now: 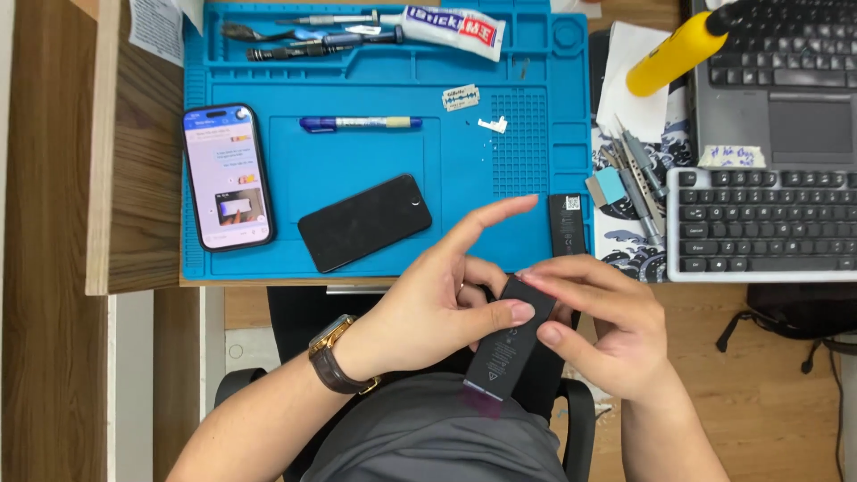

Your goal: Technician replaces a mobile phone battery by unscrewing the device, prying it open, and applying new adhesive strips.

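The fingers [528, 314] of both hands pinch a flat black battery [511, 339] near the middle of the frame, a bit below the counter [134, 223] edge. The left hand [428, 308] holds the battery's left side with its thumb pressed on the top face, and its first finger sticks out straight, up and to the right. The right hand [607, 330] grips the upper end, with the fingers curled close together over it.

The step looks like checking or peeling something at the top end of the battery. It is too small to tell if a strip or tab is there. The next move would likely need a small, careful pull with the fingertips while the other hand keeps the battery steady.

The battery is long and thin. Its long side runs from lower left to upper right. The upper end points toward the counter, and the lower end points toward the person's lap.

Just above the hands, a second black battery [567, 223] lies at the right edge of the blue mat [375, 80]. A dark phone [364, 222] lies face down on the mat, and a lit phone [228, 177] sits at the mat's left edge. A keyboard [759, 223] is at the right of the frame.
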